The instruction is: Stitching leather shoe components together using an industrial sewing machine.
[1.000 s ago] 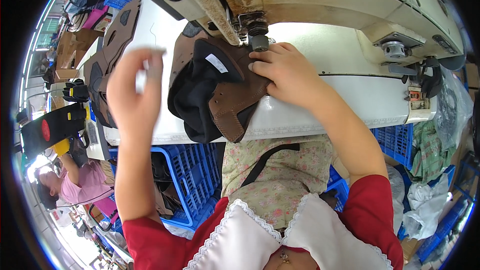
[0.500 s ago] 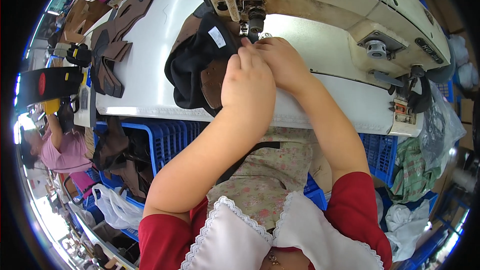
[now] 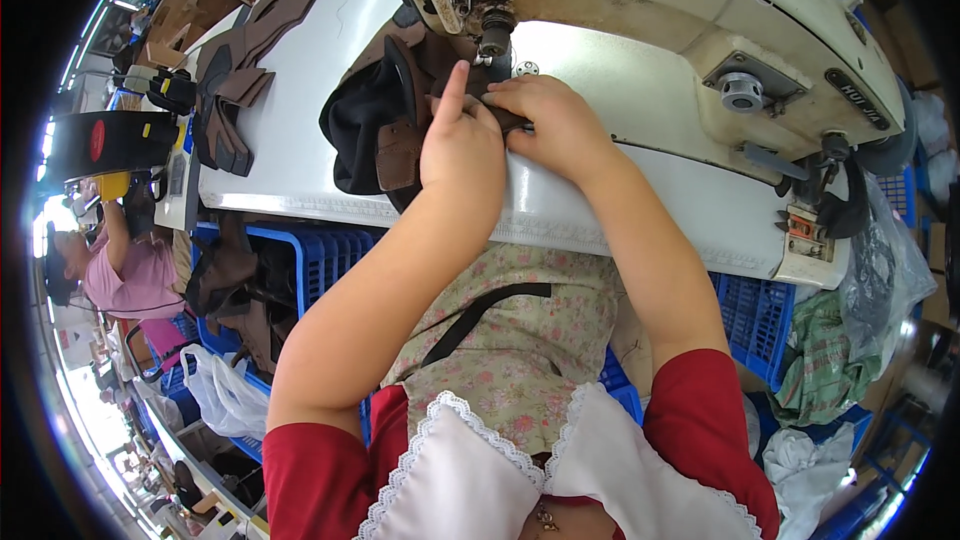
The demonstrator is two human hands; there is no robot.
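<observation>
A brown shoe upper (image 3: 398,155) with black lining lies bunched on the sewing machine's white bed, below and left of the presser foot (image 3: 484,60). My left hand (image 3: 465,150) is on its right part, index finger pointing up toward the needle area and the other fingers curled on the brown material. Close beside it, my right hand (image 3: 555,125) pinches the material's edge between thumb and fingers, just below the needle area. My hands partly cover the stretch of material between them.
The sewing machine (image 3: 660,0) arches over the far side. Cut brown pieces (image 3: 225,105) lie stacked at the table's left. A blue crate (image 3: 325,265) with brown and black pieces stands below the front edge; another blue crate (image 3: 755,320) is at right. A person in pink (image 3: 125,275) sits far left.
The shoe upper has turned and shifted slightly, and its white label no longer shows. My left index finger has lifted away from the others. My right thumb now shows, pinching the edge.
</observation>
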